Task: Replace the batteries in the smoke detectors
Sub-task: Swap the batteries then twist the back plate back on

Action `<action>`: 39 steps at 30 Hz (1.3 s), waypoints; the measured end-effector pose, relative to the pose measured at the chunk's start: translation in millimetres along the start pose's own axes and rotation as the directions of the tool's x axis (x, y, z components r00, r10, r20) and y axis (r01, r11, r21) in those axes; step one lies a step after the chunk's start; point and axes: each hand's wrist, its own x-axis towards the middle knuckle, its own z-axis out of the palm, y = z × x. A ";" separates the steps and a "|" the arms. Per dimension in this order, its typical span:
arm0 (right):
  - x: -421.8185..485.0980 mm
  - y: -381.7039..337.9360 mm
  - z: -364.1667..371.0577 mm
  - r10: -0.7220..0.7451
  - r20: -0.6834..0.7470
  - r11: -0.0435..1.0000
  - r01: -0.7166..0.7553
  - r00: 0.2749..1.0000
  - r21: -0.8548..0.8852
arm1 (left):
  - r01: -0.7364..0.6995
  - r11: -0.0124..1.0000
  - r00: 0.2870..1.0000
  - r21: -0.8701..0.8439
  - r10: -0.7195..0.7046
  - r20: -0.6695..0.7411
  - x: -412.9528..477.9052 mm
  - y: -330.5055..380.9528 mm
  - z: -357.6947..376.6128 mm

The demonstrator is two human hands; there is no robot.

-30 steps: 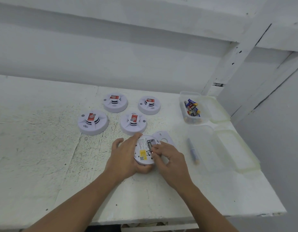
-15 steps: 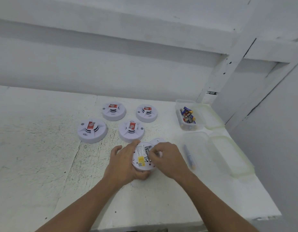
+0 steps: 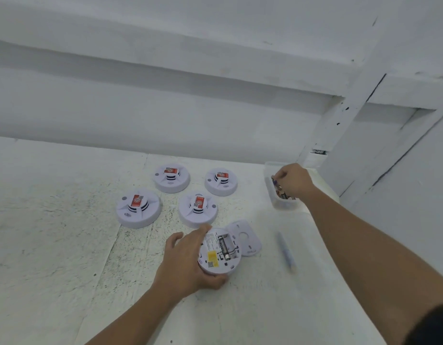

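Holding the opened smoke detector (image 3: 219, 250) at the near middle of the table (image 3: 53, 232), battery bay facing up.

The left hand (image 3: 183, 262) grips its left rim, thumb curled under the near edge and fingers spread over the far edge. The detached cover plate (image 3: 246, 239) lies touching its right side, and a blurred loose battery (image 3: 286, 253) lies further right. The right hand (image 3: 294, 181) is far right over the clear container (image 3: 282, 205), fingertips bunched down among the batteries (image 3: 281, 194); whether they pinch one cannot be told. Four closed smoke detectors (image 3: 138, 207) sit beyond.
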 end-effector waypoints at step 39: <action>-82.3 -26.2 -4.5 0.067 0.315 0.244 -0.322 0.947 0.915 | -0.022 0.999 1.000 -0.043 0.022 -0.008 -5.0 0.9 -0.6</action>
